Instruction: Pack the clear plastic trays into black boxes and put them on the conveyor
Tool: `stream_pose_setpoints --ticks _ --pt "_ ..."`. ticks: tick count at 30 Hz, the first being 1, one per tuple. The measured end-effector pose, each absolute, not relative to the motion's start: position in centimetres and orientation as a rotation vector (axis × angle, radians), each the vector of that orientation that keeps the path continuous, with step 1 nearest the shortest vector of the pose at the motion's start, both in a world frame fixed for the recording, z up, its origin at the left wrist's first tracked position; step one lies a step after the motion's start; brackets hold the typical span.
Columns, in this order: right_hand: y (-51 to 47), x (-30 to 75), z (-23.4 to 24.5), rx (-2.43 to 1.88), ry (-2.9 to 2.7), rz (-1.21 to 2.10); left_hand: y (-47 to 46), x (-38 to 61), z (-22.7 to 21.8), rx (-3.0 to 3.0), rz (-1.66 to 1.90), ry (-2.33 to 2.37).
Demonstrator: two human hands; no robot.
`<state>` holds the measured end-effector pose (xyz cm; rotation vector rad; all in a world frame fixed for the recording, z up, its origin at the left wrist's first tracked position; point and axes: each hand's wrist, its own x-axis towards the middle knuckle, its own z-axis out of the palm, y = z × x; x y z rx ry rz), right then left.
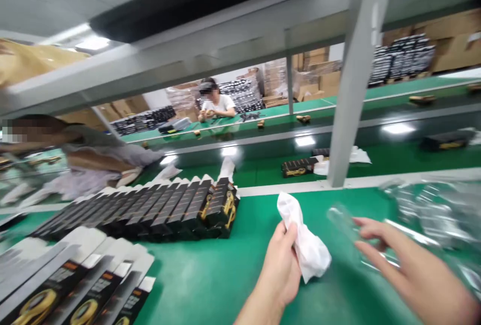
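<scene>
So: left hand point(280, 265) fingers point(288, 234) curled shut around crumpled white tissue paper point(306, 242), its top poking out above them. Right hand point(400, 270) fingers point(376, 229) spread wide, gripping nothing, just beside blurred clear plastic sleeve point(343, 222). Both over green surface point(210, 285). Left of tissue, row of black boxes with gold print point(158, 209); their writing too small to read.
</scene>
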<state>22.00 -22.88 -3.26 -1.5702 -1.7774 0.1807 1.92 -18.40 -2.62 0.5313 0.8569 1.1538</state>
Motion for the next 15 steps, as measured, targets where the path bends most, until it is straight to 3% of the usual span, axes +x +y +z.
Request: stream_pose_setpoints --ticks 2,6,15 --pt "-23.2 18.9 -2.8 -1.537 -1.844 0.255 -19.7 3.0 -3.1 0.459 1.177 0.774" --pt "-23.6 15.2 -3.5 -1.432 -1.899 0.063 -20.9 4.4 -3.2 0.290 1.103 0.657" --pt "-24.6 15.8 -4.8 -1.364 -2.098 -0.222 -22.3 4.5 -4.1 0.341 1.024 0.661"
